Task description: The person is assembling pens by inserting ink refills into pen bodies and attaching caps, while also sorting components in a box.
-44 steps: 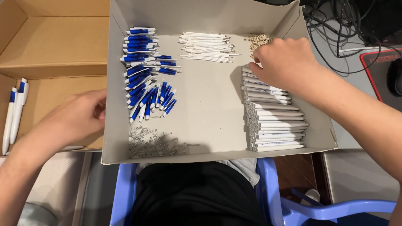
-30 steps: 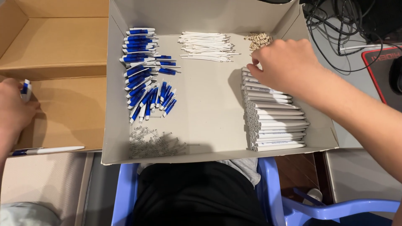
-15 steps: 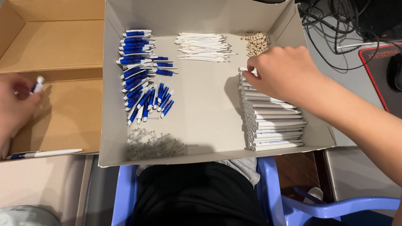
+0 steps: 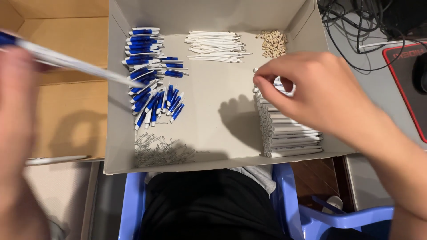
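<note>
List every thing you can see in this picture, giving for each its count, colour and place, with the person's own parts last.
grey tray: one, centre.
blue-and-white pen parts: many, tray left.
white thin tubes: a bundle, tray top.
tan small pieces: a heap, tray top right.
white barrels: a stacked row, tray right.
small springs: a pile, silver, tray bottom left.
brown carton: one, left.
white pen: one, carton's lower edge.
black cables: several, top right.
blue chair: one, bottom.
assembled pen: one, white and blue, in left hand.
left hand: blurred, left.
right hand: fingers pinching at the barrels.
</note>
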